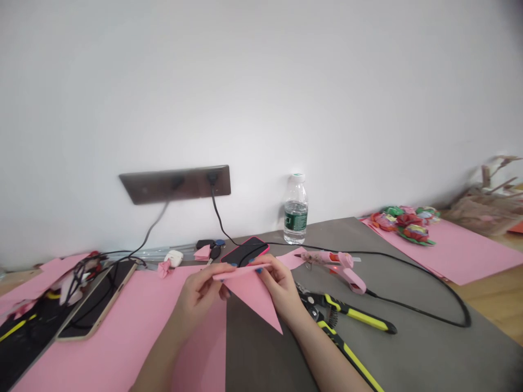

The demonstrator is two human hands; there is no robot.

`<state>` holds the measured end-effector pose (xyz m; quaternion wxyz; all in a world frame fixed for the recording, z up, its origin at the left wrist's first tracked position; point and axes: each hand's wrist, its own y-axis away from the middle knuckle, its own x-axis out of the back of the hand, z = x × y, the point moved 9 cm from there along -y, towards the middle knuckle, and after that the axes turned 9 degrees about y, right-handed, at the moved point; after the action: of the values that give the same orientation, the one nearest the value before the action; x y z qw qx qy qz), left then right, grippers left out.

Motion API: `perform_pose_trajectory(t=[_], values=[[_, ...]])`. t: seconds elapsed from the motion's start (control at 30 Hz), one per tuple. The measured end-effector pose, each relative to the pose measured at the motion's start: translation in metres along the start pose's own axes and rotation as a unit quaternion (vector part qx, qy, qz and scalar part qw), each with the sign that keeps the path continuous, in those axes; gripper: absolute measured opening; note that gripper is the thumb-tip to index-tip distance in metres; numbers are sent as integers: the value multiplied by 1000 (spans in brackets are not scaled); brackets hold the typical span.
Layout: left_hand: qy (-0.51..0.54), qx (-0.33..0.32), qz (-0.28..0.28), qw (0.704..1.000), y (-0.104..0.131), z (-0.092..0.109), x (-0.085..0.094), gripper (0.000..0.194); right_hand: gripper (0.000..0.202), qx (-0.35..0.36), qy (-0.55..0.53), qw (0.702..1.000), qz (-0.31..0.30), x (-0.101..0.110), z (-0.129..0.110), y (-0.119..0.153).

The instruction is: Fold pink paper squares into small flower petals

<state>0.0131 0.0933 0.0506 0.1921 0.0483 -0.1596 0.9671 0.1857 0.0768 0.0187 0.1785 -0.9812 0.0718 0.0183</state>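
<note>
A folded piece of pink paper (pixel 255 299) is held up between both hands, its pointed corner hanging down toward the right. My left hand (pixel 202 288) pinches the left end of its top fold. On the right end of that fold, the thumb and fingers of my right hand (pixel 280 280) are closed, blue nails showing. Below my left forearm lies a large pink sheet (pixel 151 321). Just right of my right hand are yellow-and-black pliers (pixel 327 310) and a pink glue gun (pixel 330 258). Behind the fingers lies a phone with a pink edge (pixel 245 251).
A water bottle (pixel 296 209) stands by the wall. The glue gun's black cord (pixel 441 316) loops to the right. Paper flowers (pixel 408 223) lie on pink sheets (pixel 469 250) at far right. Another phone (pixel 98 299) and tangled cables are on the left, below a socket strip (pixel 180 185).
</note>
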Motion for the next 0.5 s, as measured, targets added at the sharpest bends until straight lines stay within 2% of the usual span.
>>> perform_pose_trajectory(t=[0.1,0.17,0.33,0.43,0.5], values=[[-55,-39,-20,998,1,9,2,36,17,50,20,998,17,7,-5,0],[-87,-54,-28,994,2,11,2,41,21,60,31,997,26,10,-6,0],[-112,-115,-72,984,8,21,-8,47,27,10,-2,999,34,10,3,-1],[-121,-126,-47,984,9,25,-10,35,17,-15,5,999,31,7,6,-1],[-101,-82,-3,992,6,21,-7,24,15,-1,11,999,34,6,2,-1]])
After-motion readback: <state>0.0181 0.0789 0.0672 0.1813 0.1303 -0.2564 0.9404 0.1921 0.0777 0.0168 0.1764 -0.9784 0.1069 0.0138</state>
